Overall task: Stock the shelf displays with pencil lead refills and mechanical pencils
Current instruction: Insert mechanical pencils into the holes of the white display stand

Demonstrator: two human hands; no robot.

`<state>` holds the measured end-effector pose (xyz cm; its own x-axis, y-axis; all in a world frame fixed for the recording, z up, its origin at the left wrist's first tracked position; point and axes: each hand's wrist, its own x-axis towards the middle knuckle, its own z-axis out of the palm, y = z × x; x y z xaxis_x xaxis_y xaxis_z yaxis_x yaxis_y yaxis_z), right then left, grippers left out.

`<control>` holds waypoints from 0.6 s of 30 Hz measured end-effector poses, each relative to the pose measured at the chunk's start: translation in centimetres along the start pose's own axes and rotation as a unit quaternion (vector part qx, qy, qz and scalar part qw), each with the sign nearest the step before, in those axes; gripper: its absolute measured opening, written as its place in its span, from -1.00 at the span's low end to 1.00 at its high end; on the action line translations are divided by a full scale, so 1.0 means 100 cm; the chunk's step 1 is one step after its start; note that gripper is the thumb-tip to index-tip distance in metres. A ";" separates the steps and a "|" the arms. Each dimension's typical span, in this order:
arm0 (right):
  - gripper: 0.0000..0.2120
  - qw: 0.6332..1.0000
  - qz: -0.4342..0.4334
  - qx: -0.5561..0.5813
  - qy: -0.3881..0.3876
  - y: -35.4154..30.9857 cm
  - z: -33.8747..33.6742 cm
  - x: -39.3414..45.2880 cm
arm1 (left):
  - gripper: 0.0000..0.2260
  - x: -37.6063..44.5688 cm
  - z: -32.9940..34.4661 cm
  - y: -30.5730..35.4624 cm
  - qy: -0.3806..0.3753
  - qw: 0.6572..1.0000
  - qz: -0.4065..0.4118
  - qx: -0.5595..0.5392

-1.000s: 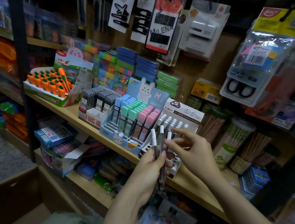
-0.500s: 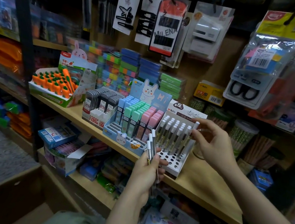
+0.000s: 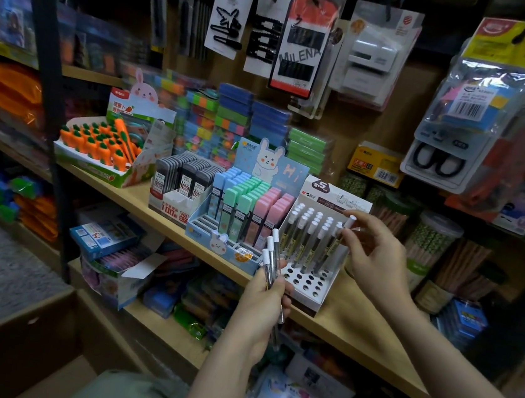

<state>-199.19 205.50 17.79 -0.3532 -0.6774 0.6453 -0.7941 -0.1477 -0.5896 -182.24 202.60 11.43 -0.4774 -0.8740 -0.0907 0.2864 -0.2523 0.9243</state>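
Head cam: left hand grips spare pencils, right hand pinches, seemingly, one pencil over white display box.

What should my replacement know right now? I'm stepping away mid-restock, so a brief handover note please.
Left hand: grips a bundle of clear, white-capped mechanical pencils in front of the shelf edge.
Right hand: pinches one white-capped pencil at the back right corner of the white perforated pencil display box.
Done: the box's back rows hold pencils; the pastel blue, green and pink lead refill cases beside it look stocked.
Left: seat that pencil, then fill the empty front holes from the bundle.
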 end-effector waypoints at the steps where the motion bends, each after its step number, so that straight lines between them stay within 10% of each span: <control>1: -0.72 1.000 -0.003 -0.002 0.002 0.000 0.001 0.000 | -0.76 0.000 0.000 0.000 -0.002 1.000 -0.001 0.001; 18: -0.78 0.995 -0.048 -0.083 0.037 0.001 0.013 -0.003 | -0.80 -0.004 -0.001 0.003 -0.015 0.999 0.015 -0.028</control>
<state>-198.52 204.78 16.95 -0.3015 -0.6103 0.7326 -0.8950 -0.0838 -0.4381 -181.91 202.90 11.71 -0.4926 -0.8688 -0.0505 0.3474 -0.2495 0.9039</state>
